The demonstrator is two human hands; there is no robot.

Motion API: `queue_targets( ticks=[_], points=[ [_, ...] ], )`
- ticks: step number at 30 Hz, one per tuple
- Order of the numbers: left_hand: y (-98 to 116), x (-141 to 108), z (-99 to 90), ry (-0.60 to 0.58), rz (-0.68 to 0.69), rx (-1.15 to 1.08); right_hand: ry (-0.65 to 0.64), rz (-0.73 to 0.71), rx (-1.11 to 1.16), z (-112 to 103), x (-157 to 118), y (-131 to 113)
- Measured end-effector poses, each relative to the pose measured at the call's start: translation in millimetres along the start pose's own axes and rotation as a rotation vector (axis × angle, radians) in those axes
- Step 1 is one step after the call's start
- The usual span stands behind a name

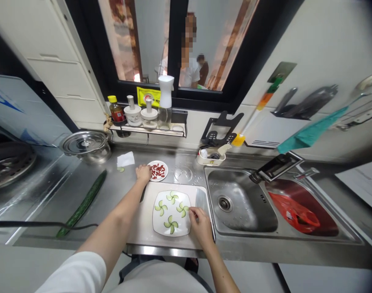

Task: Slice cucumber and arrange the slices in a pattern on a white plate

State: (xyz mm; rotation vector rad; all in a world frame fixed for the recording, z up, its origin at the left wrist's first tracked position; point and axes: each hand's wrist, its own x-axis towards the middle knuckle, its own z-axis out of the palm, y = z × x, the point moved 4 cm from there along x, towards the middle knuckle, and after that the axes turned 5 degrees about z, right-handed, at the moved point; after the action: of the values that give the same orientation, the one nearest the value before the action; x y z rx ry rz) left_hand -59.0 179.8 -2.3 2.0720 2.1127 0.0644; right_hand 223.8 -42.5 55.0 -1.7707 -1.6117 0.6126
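A squarish white plate (171,217) lies on the cutting board (143,228), bearing several pinwheels of green cucumber slices (171,224). My right hand (200,221) is at the plate's right edge, fingers bent together beside the right pinwheel; whether anything is between them is too small to tell. My left hand (143,173) touches the left rim of a small round plate (165,172) with red pieces (157,171); its fingertips are partly hidden at that rim. A knife blade (201,199) lies on the board's upper right.
A whole cucumber (85,203) and a lidded steel pot (87,146) are on the left of the counter. On the right is a double sink (241,203) with a red bag (294,213). Behind stands a condiment shelf (146,129); people show in the window.
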Motion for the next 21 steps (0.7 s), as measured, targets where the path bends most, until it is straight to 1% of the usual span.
queue_targets(
  ticks=[6,15,21],
  points=[
    [-4,-3,-0.2,0.0,0.001,0.019,0.001,-0.006,-0.01,0,-2,1],
    [-15,-4,-0.8,-0.005,-0.041,-0.048,-0.028,-0.007,-0.013,3,-3,1],
    [-16,0,1.7,-0.039,-0.065,-0.077,-0.034,-0.003,-0.013,4,-4,0]
  ],
)
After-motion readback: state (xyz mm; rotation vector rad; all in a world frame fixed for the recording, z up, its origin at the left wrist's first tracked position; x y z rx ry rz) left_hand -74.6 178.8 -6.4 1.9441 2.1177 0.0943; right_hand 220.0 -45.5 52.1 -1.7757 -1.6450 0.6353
